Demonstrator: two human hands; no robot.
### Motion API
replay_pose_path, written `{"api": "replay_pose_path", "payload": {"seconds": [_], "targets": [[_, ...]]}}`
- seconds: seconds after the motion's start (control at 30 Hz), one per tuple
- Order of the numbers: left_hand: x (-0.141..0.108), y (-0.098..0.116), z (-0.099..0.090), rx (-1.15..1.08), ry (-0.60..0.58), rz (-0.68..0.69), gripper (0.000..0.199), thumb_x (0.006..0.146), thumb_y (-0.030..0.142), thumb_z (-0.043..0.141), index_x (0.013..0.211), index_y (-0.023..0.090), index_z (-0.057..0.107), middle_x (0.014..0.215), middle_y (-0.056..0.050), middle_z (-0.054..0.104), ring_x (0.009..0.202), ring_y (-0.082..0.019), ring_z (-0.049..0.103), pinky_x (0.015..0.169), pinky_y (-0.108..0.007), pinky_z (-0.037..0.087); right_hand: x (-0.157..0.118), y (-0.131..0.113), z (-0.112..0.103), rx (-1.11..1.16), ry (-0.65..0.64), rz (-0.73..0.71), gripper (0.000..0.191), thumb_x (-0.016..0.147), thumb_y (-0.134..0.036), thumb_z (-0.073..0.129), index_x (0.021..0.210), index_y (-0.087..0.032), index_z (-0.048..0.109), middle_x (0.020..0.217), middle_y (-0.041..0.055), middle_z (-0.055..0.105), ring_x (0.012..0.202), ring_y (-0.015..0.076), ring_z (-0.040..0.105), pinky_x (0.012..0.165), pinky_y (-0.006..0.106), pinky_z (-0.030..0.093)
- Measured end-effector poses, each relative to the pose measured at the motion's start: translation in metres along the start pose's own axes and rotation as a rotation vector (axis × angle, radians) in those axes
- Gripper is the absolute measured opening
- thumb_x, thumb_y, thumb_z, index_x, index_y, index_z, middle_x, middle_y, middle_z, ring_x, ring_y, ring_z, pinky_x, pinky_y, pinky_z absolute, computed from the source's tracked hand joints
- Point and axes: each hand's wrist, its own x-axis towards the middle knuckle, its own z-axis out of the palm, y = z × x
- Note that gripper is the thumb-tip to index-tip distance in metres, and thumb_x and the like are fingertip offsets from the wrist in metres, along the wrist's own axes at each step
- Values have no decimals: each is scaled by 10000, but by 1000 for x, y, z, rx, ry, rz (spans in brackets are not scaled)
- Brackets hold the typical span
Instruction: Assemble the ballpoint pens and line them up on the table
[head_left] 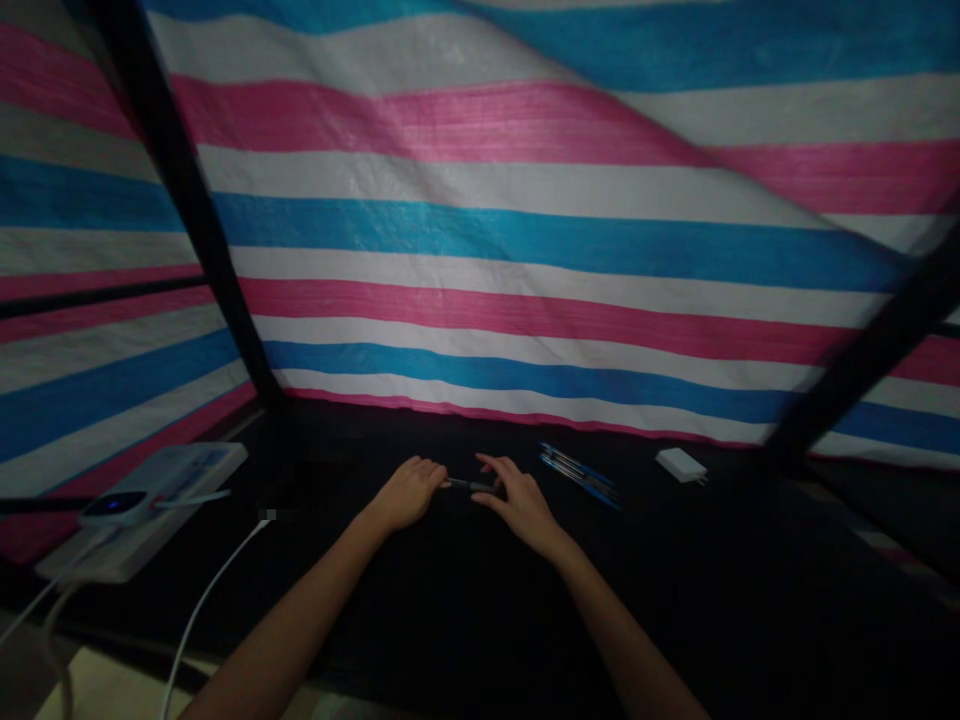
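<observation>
In the head view, my left hand [411,490] is closed around one end of a slim pen [460,484]. The pen lies roughly level above the black tabletop, its silvery part near my left fingers and its darker end toward the right. My right hand [519,498] has its thumb and fingers spread apart around that dark end. Whether the right fingertips touch the pen is too dim to tell. Several blue-and-clear pens [577,474] lie side by side just beyond my right hand.
A white charger block [681,464] sits at the right. On the left, a pale power strip [139,540] carries a device with a lit display [112,507]. A white cable [206,592] runs over the near edge. Dark frame poles and a striped sheet [510,230] enclose the black table.
</observation>
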Motion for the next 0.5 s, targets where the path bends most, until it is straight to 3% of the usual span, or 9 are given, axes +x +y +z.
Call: {"api": "replay_pose_path", "payload": {"seconds": [0.07, 0.13, 0.2, 0.3, 0.4, 0.5], "targets": [[0, 1, 0, 1, -1, 16, 143, 889, 168, 364, 804, 160, 479, 759, -26, 549, 707, -166, 485, 666, -293, 315, -1, 0, 1, 50, -73, 52, 408, 849, -388, 400, 1239, -266, 410, 912, 3, 632, 701, 116, 567, 690, 254, 383], [0, 1, -1, 4, -5, 33, 138, 888, 179, 372, 801, 160, 478, 758, -24, 549, 706, -166, 482, 664, -293, 314, -1, 0, 2, 72, -149, 61, 337, 877, -373, 334, 1156, -278, 497, 774, -21, 639, 652, 110, 565, 664, 245, 386], [0, 0, -1, 6, -3, 34, 130, 887, 183, 379, 806, 158, 477, 762, -22, 550, 707, -165, 480, 664, -294, 315, -2, 1, 3, 68, -121, 18, 284, 835, -355, 435, 1085, -285, 547, 828, -19, 632, 745, 119, 567, 699, 246, 386], [0, -1, 0, 9, 5, 29, 123, 886, 176, 379, 816, 156, 478, 774, -23, 552, 712, -162, 481, 667, -294, 317, 0, 5, 6, 146, -66, -8, 413, 762, -332, 550, 1164, -268, 484, 991, 10, 597, 834, 131, 550, 734, 258, 393], [0, 0, 1, 18, -4, 46, 128, 887, 181, 378, 810, 158, 478, 765, -21, 552, 708, -164, 481, 665, -296, 317, 1, 9, 8, 282, -197, 32, 329, 838, -335, 423, 1124, -215, 530, 813, 18, 630, 640, 114, 547, 645, 261, 416], [1, 1, 0, 24, -10, 44, 135, 887, 181, 377, 799, 157, 477, 761, -22, 553, 704, -165, 481, 663, -296, 315, 2, 10, 10, 305, -143, -3, 286, 779, -294, 521, 1051, -230, 579, 844, 16, 618, 720, 128, 548, 692, 270, 416]]}}
